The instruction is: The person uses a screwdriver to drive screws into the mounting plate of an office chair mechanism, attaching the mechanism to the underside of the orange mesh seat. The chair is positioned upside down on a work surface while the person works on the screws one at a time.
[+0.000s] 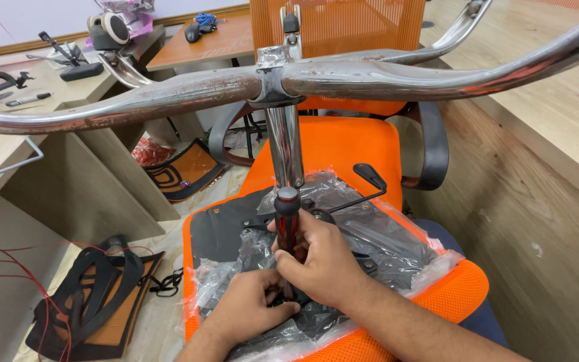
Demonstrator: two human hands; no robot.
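Gripping the red-and-black screwdriver (pixel 287 231) upright in my right hand (pixel 319 261), I hold its long axis vertical, handle up, tip down into the plastic-wrapped black mechanism plate (pixel 356 248) on the overturned orange seat (pixel 343 151). My left hand (pixel 252 305) pinches at the tip. The chrome chair base (pixel 283 84) spreads overhead; a wooden desk panel (pixel 510 201) crowds the right, open floor lies left.
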